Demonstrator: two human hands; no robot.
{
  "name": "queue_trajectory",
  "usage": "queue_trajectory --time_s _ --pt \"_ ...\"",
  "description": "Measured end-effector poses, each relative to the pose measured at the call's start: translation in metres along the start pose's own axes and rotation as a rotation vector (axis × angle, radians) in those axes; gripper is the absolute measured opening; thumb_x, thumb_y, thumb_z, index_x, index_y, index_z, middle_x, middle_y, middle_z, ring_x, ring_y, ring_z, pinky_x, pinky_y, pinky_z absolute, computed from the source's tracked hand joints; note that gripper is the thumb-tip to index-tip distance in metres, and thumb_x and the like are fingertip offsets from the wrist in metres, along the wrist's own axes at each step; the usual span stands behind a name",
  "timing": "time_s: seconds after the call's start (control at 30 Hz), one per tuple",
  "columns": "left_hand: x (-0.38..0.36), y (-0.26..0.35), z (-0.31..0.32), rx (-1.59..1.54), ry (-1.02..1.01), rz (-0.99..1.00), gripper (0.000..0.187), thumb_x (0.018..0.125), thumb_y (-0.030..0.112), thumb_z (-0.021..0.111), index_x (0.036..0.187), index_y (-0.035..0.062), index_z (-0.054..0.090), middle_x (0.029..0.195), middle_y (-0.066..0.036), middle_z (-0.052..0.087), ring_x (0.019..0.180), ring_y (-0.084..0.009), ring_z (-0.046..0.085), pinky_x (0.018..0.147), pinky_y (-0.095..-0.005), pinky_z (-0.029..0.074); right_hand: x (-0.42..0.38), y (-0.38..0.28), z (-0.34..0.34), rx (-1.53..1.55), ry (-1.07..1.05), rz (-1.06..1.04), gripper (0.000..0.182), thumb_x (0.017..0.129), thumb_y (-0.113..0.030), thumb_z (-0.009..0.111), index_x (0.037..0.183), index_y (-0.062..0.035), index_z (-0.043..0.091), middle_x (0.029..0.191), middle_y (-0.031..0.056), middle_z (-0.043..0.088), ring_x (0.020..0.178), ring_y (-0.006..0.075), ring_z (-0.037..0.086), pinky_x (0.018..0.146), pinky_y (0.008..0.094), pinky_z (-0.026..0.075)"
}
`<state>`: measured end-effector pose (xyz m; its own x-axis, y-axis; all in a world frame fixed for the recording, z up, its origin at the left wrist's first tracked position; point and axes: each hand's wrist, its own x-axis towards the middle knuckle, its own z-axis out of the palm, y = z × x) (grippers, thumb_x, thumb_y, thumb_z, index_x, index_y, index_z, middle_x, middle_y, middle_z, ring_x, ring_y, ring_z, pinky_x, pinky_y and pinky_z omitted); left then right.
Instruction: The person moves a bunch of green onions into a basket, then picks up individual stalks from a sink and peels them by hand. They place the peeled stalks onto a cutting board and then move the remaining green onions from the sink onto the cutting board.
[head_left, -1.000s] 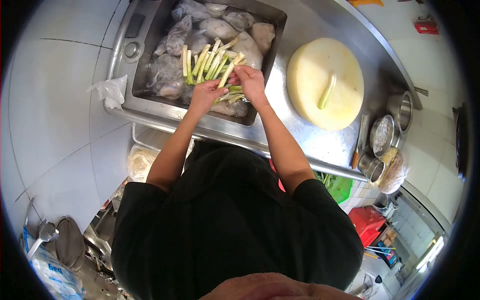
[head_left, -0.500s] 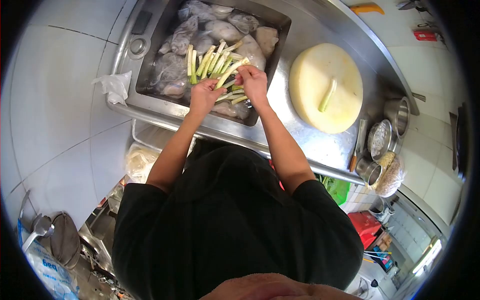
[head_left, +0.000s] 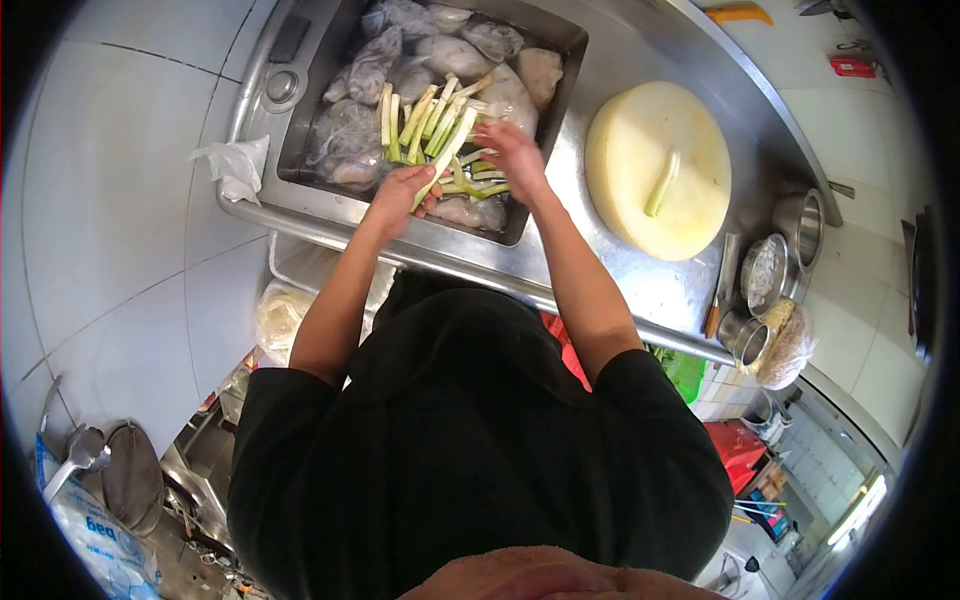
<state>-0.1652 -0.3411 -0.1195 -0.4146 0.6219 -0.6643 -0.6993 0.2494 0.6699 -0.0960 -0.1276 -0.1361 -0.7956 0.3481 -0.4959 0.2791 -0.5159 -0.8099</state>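
At the upper middle, the left hand (head_left: 400, 198) pinches one stalk (head_left: 452, 150), which seems to need a soft grip, and the right hand (head_left: 517, 160) is loosely spread by its top, maybe touching. More stalks (head_left: 415, 125) and lumpy bags (head_left: 372, 70) crowd the sink (head_left: 562, 110). At upper right, a short stalk (head_left: 663, 183) sits on the board (head_left: 620, 200), near a knife (head_left: 727, 265).
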Motion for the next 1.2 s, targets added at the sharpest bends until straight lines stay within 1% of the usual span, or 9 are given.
queue_trajectory --time_s 0.03,0.13,0.33,0.57,0.73,0.9,1.0,1.07,1.2 --pt "0.0 0.0 0.0 -0.023 -0.007 -0.006 0.03 0.099 0.029 0.051 0.111 0.0054 0.066 0.074 0.001 0.056 0.056 -0.0075 0.046 0.047 -0.0212 0.034 -0.002 0.009 0.004 0.062 -0.163 0.078 0.035 0.094 -0.03 0.055 0.12 -0.0063 0.058 0.118 0.0028 0.061 0.105 0.017 0.056 0.092 0.0374 0.041" --pt "0.003 0.003 -0.003 -0.031 0.01 -0.012 0.029 0.099 0.029 0.053 0.11 0.0061 0.066 0.071 0.003 0.053 0.054 -0.0068 0.041 0.047 -0.0212 0.032 0.0 0.032 0.026 -0.14 -0.314 0.001 0.024 0.092 -0.026 0.061 0.106 -0.0067 0.067 0.087 -0.0007 0.066 0.077 0.0126 0.059 0.07 0.0246 0.044" --pt "-0.01 0.001 -0.039 0.351 0.117 0.025 0.029 0.096 0.03 0.056 0.1 0.0038 0.069 0.067 0.003 0.051 0.055 -0.0083 0.041 0.05 -0.024 0.033 0.002 0.029 0.031 -0.731 -0.208 -0.188 0.021 0.093 -0.021 0.059 0.097 -0.0031 0.07 0.067 0.0009 0.06 0.061 0.0113 0.053 0.057 0.0272 0.044" --pt "-0.06 -0.003 -0.096 0.65 0.287 0.175 0.026 0.09 0.022 0.062 0.101 -0.0002 0.067 0.072 0.001 0.058 0.063 -0.0116 0.05 0.058 -0.0284 0.041 0.033 0.015 -0.005 -0.712 0.087 -0.253 0.02 0.093 -0.017 0.056 0.094 -0.0013 0.068 0.065 -0.0015 0.054 0.057 0.007 0.047 0.054 0.0231 0.038" --pt "-0.109 0.016 -0.112 0.415 0.454 0.188 0.025 0.09 0.02 0.063 0.105 0.0005 0.066 0.075 0.001 0.059 0.066 -0.0063 0.051 0.058 -0.0236 0.042 -0.02 0.022 0.097 -0.496 -0.361 0.097 0.019 0.091 -0.015 0.057 0.101 -0.0029 0.068 0.073 0.0016 0.064 0.062 0.0103 0.058 0.059 0.0259 0.048" --pt "-0.129 0.023 -0.099 0.241 0.625 0.449 0.015 0.086 0.005 0.066 0.1 0.002 0.062 0.081 0.001 0.061 0.07 -0.0046 0.051 0.06 -0.0221 0.041 -0.034 0.076 0.165 -0.99 -0.603 -0.356 0.035 0.088 -0.015 0.067 0.122 -0.0057 0.062 0.094 0.0084 0.067 0.081 0.0118 0.065 0.071 0.0263 0.052" --pt "-0.128 0.021 -0.088 0.256 0.614 0.463 0.019 0.083 0.0 0.068 0.099 0.0026 0.06 0.083 0.001 0.061 0.074 -0.0055 0.052 0.064 -0.0234 0.043 -0.029 0.026 0.161 -0.267 -0.349 -0.013 0.052 0.091 -0.014 0.065 0.139 -0.0055 0.046 0.115 0.01 0.061 0.095 0.0155 0.064 0.082 0.0271 0.052" --pt "-0.117 0.009 -0.083 0.361 0.567 0.442 0.021 0.081 -0.002 0.069 0.098 0.0026 0.059 0.083 0.001 0.06 0.076 -0.0062 0.053 0.066 -0.0243 0.045 -0.025 0.0 0.141 -0.225 -0.509 -0.128 0.065 0.091 -0.008 0.063 0.147 -0.0066 0.031 0.131 0.01 0.051 0.095 0.0173 0.064 0.083 0.0268 0.052" --pt "-0.109 0.022 -0.051 0.628 0.586 0.458 0.021 0.087 0.014 0.068 0.104 0.0012 0.065 0.086 -0.004 0.067 0.079 -0.0121 0.059 0.073 -0.0277 0.047 -0.021 -0.018 0.106 -0.698 -0.543 -0.276 0.03 0.091 -0.009 0.063 0.12 -0.0024 0.064 0.099 0.0086 0.068 0.08 0.0123 0.065 0.071 0.0255 0.053"
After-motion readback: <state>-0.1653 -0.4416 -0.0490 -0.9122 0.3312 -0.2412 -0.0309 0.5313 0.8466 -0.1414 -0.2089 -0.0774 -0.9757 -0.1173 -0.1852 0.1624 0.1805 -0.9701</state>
